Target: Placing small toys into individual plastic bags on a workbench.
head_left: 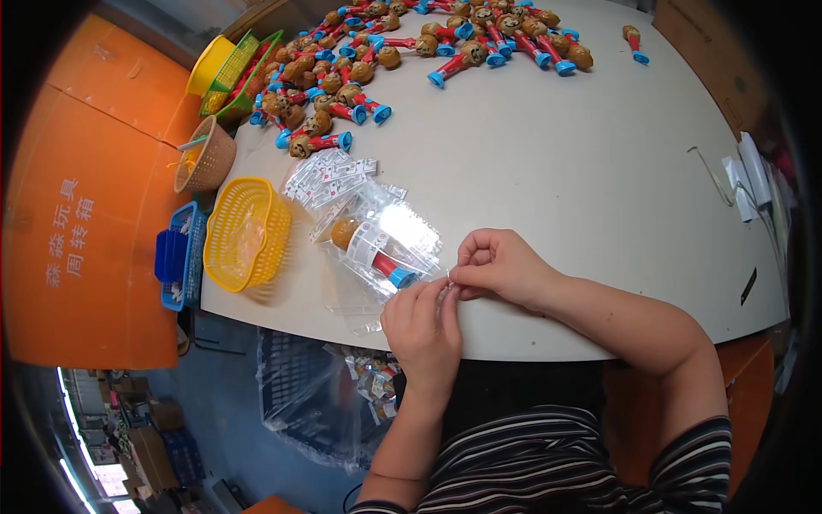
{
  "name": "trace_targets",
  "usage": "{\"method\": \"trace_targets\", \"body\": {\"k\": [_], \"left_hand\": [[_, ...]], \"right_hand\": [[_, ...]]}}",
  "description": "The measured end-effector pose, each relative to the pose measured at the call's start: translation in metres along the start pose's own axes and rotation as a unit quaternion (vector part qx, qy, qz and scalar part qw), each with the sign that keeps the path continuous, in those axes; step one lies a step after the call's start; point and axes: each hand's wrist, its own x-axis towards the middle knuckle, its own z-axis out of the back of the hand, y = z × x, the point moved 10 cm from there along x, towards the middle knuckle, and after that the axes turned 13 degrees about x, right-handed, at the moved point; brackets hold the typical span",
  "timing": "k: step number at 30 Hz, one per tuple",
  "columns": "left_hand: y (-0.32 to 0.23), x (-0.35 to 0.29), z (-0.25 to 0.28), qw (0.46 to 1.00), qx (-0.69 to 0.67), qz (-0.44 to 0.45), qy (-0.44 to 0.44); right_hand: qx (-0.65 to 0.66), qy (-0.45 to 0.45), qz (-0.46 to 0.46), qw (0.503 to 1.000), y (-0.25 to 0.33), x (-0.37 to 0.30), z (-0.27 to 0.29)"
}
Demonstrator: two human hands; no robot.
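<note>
A clear plastic bag [355, 278] lies near the table's front edge. In it, or under its film, is a figure toy with a round brown head [343, 233], a red body [383, 264] and a blue base [401, 278]. A white printed slip [366, 243] lies across the toy. My left hand [422, 330] is closed, its fingertips pinching the bag's near right end. Fingers and thumb of my right hand [505, 267] are pinched together at the same spot, against the left fingertips. A small pale bit of film shows between them; its exact edge is hard to make out.
Many similar toys [342, 94] are heaped along the far left and back, one lone toy [634, 43] far right. Paper slips [325, 177] lie beyond the bag. Left stand a yellow basket [244, 231], a blue basket [181, 257] and an orange box [94, 188]. A lined crate [295, 385] is below.
</note>
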Motion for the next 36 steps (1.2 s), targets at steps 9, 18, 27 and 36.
{"method": "trace_targets", "body": {"k": [9,18,27,36], "left_hand": [[-0.003,0.003,-0.001,1.000,-0.014,-0.011,0.007],[-0.001,0.003,0.003,0.998,-0.048,0.013,0.033],[-0.004,0.003,0.001,0.999,-0.029,0.002,0.015],[-0.013,-0.002,-0.008,0.999,0.025,-0.015,0.013]], "right_hand": [[-0.017,0.017,0.012,1.000,0.001,0.001,0.000],[-0.019,0.029,0.014,0.999,0.003,0.001,-0.003],[0.011,-0.006,-0.014,1.000,0.002,0.000,0.000],[0.020,-0.041,-0.028,0.999,0.005,-0.004,0.001]]}}
